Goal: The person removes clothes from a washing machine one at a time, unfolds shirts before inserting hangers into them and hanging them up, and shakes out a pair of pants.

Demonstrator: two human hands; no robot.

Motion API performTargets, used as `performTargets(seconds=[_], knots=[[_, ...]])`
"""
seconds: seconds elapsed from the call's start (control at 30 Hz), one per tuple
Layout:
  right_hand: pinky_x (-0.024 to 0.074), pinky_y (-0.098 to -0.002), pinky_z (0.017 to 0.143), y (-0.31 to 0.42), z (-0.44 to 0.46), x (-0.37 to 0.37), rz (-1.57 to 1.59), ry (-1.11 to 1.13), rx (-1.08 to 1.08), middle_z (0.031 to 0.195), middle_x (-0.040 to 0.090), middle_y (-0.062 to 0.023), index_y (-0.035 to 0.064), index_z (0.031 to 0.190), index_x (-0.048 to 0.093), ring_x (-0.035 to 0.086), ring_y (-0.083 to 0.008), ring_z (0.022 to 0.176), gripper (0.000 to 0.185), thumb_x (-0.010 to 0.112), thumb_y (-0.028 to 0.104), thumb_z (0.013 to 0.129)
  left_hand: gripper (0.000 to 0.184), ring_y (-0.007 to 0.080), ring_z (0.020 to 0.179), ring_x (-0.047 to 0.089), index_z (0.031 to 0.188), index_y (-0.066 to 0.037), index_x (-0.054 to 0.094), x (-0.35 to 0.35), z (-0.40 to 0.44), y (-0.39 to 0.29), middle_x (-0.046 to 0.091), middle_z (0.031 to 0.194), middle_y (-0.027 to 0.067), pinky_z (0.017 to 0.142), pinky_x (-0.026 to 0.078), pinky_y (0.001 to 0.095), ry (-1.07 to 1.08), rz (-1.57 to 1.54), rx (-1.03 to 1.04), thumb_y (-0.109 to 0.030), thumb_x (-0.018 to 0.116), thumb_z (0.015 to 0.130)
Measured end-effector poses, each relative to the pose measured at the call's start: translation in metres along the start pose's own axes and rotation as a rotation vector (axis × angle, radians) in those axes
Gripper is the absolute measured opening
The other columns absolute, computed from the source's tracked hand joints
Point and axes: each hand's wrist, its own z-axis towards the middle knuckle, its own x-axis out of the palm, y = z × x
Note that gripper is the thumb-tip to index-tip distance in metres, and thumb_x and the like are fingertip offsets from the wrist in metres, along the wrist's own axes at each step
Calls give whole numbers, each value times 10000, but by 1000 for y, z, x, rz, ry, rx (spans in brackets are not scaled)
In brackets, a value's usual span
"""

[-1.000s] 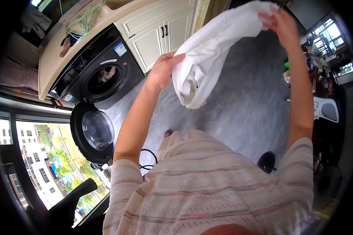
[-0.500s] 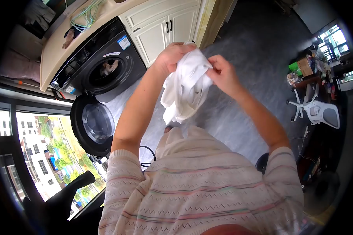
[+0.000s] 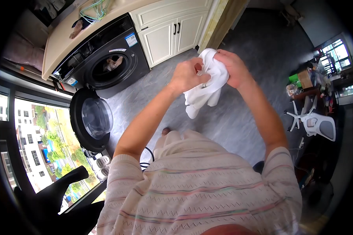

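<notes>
Fingers of the left hand (image 3: 185, 77) are clamped on the left side of a bunched white garment (image 3: 203, 98), and those of the right hand (image 3: 234, 69) are curled against its far right edge, their tips partly hidden. Good handling here calls for even, gentle tension between both grips, easing folds apart without tugging, with the loose end, hanging toward the near side, held clear of the gray floor (image 3: 259, 58) and, farther left, the open washing machine door (image 3: 81, 119).

White cloth (image 3: 206, 93), black washer (image 3: 139, 64), beige counter (image 3: 60, 47), kinda swirly grey floor (image 3: 253, 51), and a cream shirt (image 3: 202, 174) with thin pink and green stripes.
</notes>
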Motion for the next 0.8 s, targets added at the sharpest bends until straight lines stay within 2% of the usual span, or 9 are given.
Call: performTargets(seconds=[0.03, 0.13, 0.23, 0.37, 0.47, 0.57, 0.6, 0.7, 0.8], knots=[[488, -260, 664, -2, 2, -1, -32, 3, 3, 883, 596, -85, -33, 959, 554, 592, -147, 768, 188, 504, 108, 844, 306, 126, 705, 571, 876, -5, 612, 5, 3, 1, 614, 773, 66, 661, 455, 252, -5, -15, 12, -166, 688, 627], [487, -256, 660, -1, -2, -3, -67, 23, 3, 887, 600, -87, -34, 959, 555, 595, -148, 771, 206, 516, 126, 834, 187, 109, 752, 574, 899, -12, 600, 10, 14, 15, 619, 815, 33, 668, 465, 254, 191, -539, -11, -40, 641, 718], [488, -256, 672, 18, -12, -14, -193, 53, 46, 906, 601, -88, -37, 987, 552, 595, -145, 788, 232, 534, 132, 829, 155, 98, 731, 575, 887, -19, 604, -6, 20, 20, 621, 817, 33, 653, 463, 229, 373, -827, -124, -36, 647, 738], [492, -282, 690, 18, -15, -41, -367, 4, 84, 936, 603, -86, -10, 1039, 544, 602, -161, 793, 293, 576, 176, 814, 61, 86, 681, 571, 827, -20, 576, -10, 26, 6, 599, 777, 26, 622, 481, 218, 361, -1039, -208, -46, 611, 784], [491, -300, 680, 0, -24, -23, -701, 24, -208, 912, 616, -80, 1, 997, 571, 608, -173, 781, 286, 584, 213, 805, 64, 90, 669, 559, 800, -30, 556, -3, 34, -14, 576, 759, 19, 604, 466, 218, 381, -979, -219, -53, 614, 784], [485, -306, 667, -3, -19, -22, -1419, -155, -201, 863, 625, -63, 1, 936, 597, 602, -161, 760, 256, 611, 205, 782, 60, 86, 666, 540, 786, -33, 553, 9, 44, -20, 557, 747, 11, 589, 443, 213, 403, -624, -102, -55, 610, 787], [473, -277, 648, -5, -19, -25, -1328, -224, -303, 815, 625, -45, -14, 897, 605, 581, -120, 736, 180, 593, 118, 775, 127, 104, 676, 528, 793, -22, 557, 8, 44, -24, 555, 744, 22, 593, 427, 229, 372, -465, -32, -67, 652, 722], [461, -242, 631, 1, -22, -38, -824, -95, -274, 811, 618, -39, -19, 905, 599, 562, -93, 724, 151, 551, 43, 777, 239, 171, 713, 570, 868, -32, 584, -13, 36, -27, 592, 776, 62, 640, 453, 283, 297, 164, 132, -111, 650, 652], [440, -208, 682, 30, -31, -25, -782, -130, -267, 836, 605, -26, -14, 936, 583, 542, -70, 764, 182, 499, 4, 775, 344, 252, 763, 593, 953, -81, 605, -7, 37, 19, 617, 824, 96, 704, 469, 335, 159, 609, 99, -152, 608, 617]])
